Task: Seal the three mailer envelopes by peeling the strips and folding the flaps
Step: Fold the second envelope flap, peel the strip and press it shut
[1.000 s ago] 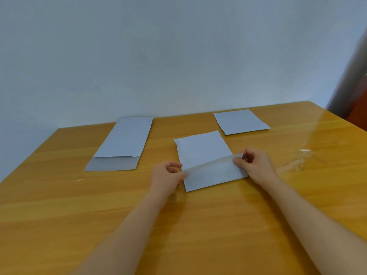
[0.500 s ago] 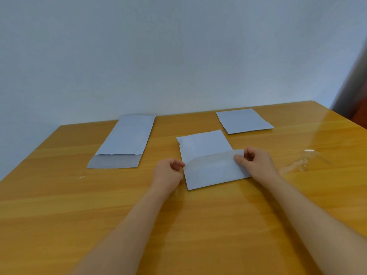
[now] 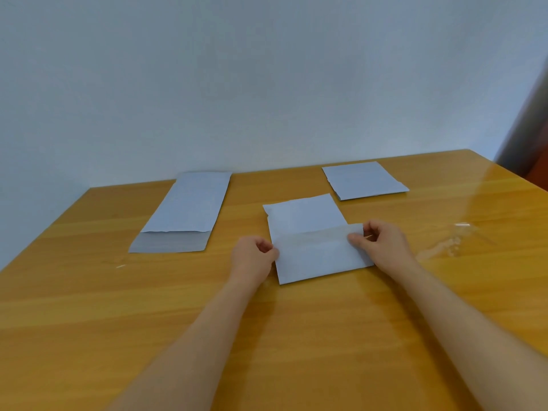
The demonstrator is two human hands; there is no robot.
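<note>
Three pale grey mailer envelopes lie on the wooden table (image 3: 89,292). The middle envelope (image 3: 302,216) is in front of me with its near flap (image 3: 317,253) folded over its body. My left hand (image 3: 253,258) pinches the flap's left edge. My right hand (image 3: 382,244) pinches the flap's right corner. The left envelope (image 3: 189,203) lies long and flat with its flap open toward me. The right envelope (image 3: 363,179) is shorter and lies flat at the back right.
A clear peeled strip (image 3: 444,247) lies crumpled on the table to the right of my right hand. A pale wall stands behind the table's far edge. A dark doorframe (image 3: 530,137) is at the far right.
The middle envelope's flap has come further over and down onto its body, with both hands following it. The other two envelopes have not moved.
</note>
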